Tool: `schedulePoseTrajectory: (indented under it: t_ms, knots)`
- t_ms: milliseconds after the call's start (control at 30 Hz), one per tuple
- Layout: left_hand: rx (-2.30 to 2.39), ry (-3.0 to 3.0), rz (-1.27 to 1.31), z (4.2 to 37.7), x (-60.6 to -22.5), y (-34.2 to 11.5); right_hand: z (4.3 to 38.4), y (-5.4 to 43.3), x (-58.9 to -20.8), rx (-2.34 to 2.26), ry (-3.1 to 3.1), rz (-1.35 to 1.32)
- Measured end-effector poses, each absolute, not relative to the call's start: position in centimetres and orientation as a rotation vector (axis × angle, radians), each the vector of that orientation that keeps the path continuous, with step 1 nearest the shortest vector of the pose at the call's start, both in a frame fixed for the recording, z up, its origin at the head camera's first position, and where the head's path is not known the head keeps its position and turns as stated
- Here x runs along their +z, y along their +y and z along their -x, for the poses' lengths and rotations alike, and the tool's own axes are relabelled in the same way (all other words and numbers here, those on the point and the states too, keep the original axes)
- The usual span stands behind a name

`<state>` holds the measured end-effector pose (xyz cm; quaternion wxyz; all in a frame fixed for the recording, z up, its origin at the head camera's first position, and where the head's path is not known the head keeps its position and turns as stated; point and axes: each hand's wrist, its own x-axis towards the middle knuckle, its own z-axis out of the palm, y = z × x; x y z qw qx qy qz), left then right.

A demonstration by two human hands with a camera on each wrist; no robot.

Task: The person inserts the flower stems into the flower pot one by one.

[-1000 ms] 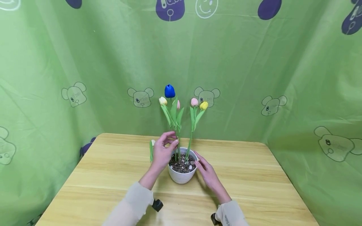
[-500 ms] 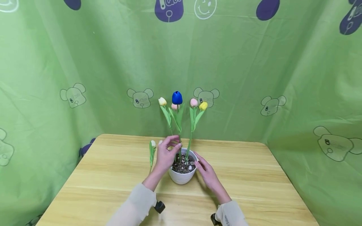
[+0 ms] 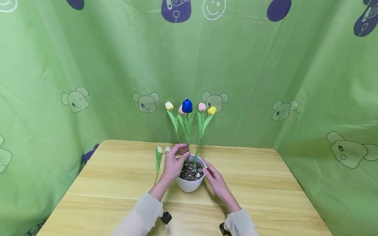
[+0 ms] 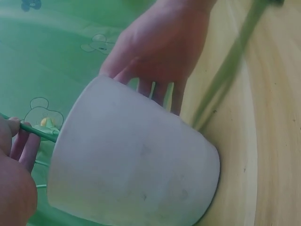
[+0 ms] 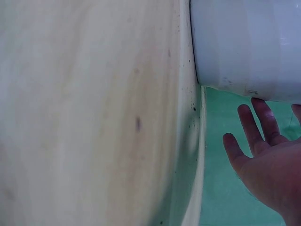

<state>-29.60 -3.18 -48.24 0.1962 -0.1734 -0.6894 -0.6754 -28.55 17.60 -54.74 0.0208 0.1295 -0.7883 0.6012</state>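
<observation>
A white flowerpot (image 3: pixel 189 186) of dark, pebbly soil stands upright on the table. My left hand (image 3: pixel 172 164) pinches the green stem of a blue tulip (image 3: pixel 187 106) between thumb and fingers, just above the soil; the stem (image 4: pixel 40 133) also shows in the left wrist view. Against the pot's right side rests my right hand (image 3: pixel 217 180), thumb at the rim and fingers fairly straight along the outer wall. Also standing in the pot are a cream tulip (image 3: pixel 169 106), a pink tulip (image 3: pixel 202 107), a yellow tulip (image 3: pixel 211 110) and another pink tulip (image 3: pixel 181 109), partly behind the blue one.
Left of the pot, white tulips (image 3: pixel 159 150) lie on the wooden table (image 3: pixel 251 196), partly hidden by my left hand and arm. A green patterned cloth (image 3: pixel 245 65) hangs around the back and sides of the table.
The left hand has moved right and slightly down with the blue tulip, which now stands lower and in front of a pink one. The right hand stays at the pot.
</observation>
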Motion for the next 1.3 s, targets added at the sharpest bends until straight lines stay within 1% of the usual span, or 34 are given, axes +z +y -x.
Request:
schedulePoseTrajectory:
  t_ms: [233, 400, 633, 867, 1300]
  knots:
    - [-1.775, -2.025, 0.579, 29.8, -48.9, -3.5, 28.6, 17.5, -54.6, 1.871, -2.44, -0.416]
    - [-1.676, -2.066, 0.599, 29.8, -49.2, -3.6, 28.6, 17.5, -54.5, 1.875, -2.445, -0.419]
    - [-1.558, -2.067, 0.543, 29.9, -49.9, -3.4, 28.6, 17.5, -54.6, 1.875, -2.447, -0.427]
    - [-1.38, -2.13, 0.585, 30.0, -50.3, -3.1, 28.7, 17.6, -54.7, 1.861, -2.453, -0.438]
    - [-1.295, -2.3, 0.528, 30.1, -50.3, -3.1, 28.8, 17.7, -55.0, 1.852, -2.454, -0.405]
